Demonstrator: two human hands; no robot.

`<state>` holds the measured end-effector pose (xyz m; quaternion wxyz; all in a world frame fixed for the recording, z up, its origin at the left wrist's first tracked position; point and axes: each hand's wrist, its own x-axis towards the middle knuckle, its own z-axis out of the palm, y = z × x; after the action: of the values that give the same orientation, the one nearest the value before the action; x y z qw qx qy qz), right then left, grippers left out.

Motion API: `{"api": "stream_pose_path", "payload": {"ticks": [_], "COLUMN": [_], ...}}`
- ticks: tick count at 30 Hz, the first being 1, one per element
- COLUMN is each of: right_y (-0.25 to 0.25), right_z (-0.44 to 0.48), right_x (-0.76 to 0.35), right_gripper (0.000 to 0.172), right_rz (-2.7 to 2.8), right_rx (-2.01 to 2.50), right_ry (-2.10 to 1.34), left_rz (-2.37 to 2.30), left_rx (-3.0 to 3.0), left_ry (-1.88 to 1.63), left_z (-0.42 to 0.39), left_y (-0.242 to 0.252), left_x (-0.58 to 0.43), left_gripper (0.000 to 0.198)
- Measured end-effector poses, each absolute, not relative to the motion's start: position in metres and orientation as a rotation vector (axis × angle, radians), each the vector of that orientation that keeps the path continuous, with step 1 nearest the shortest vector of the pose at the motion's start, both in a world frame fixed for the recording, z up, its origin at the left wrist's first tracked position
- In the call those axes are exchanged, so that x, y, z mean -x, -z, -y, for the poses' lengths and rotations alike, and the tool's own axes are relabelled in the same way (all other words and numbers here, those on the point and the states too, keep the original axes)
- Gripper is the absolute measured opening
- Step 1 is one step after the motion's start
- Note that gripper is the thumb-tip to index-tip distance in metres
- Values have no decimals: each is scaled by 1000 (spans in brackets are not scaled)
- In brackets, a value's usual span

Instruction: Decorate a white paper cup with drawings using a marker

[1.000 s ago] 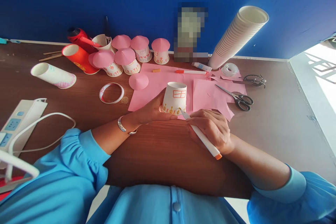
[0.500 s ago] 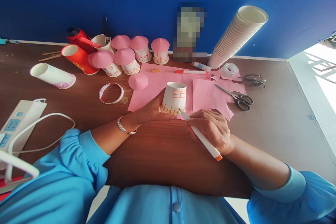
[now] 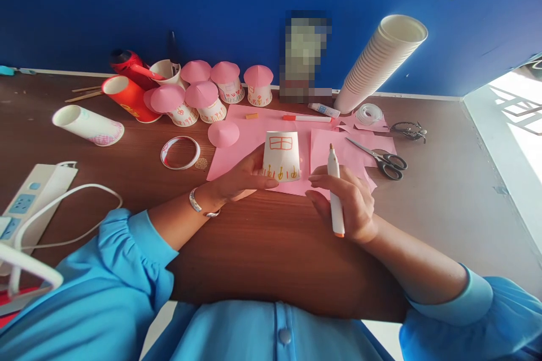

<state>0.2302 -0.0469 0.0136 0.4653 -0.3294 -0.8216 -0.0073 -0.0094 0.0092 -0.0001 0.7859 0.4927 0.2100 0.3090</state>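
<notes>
An upturned white paper cup [image 3: 281,155] with an orange window and small orange flowers drawn on it stands on pink paper [image 3: 254,138]. My left hand [image 3: 243,179] grips the cup's lower left side with fingers and thumb. My right hand [image 3: 346,203] is closed around a white marker [image 3: 334,189], tip pointing up and away, a short way right of the cup and not touching it.
Several finished cups with pink cone roofs [image 3: 203,98] stand at the back by a red cup [image 3: 125,98]. A loose pink cone [image 3: 223,132], a tape ring [image 3: 180,152], scissors [image 3: 381,159], another marker [image 3: 307,118], a glue tube [image 3: 324,109], a tall cup stack [image 3: 381,62] and a power strip [image 3: 25,200] lie around.
My right hand lifted the marker off the cup's lower edge and swung its tip upward. The left hand turned the cup slightly and set it more upright.
</notes>
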Motion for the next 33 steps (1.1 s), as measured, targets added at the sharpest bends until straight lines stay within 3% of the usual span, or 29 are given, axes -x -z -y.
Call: {"api": "stream_pose_path", "payload": {"ticks": [6, 17, 24, 33], "right_y": [-9, -13, -8, -29], "right_z": [44, 44, 46, 52], "right_x": [-228, -222, -227, -224], "right_gripper": [46, 20, 34, 25], "right_rz": [2004, 2089, 2106, 2096], "right_rx": [862, 819, 732, 637], "right_ry": [24, 0, -48, -12], "left_rz": [-421, -460, -565, -610], "left_rx": [-1067, -1121, -1173, -1181], "left_ry": [-695, -628, -583, -618], "left_z": [-10, -10, -10, -9], "left_y": [6, 8, -6, -8], "left_x": [11, 10, 6, 8], "left_gripper": [67, 85, 86, 83]}}
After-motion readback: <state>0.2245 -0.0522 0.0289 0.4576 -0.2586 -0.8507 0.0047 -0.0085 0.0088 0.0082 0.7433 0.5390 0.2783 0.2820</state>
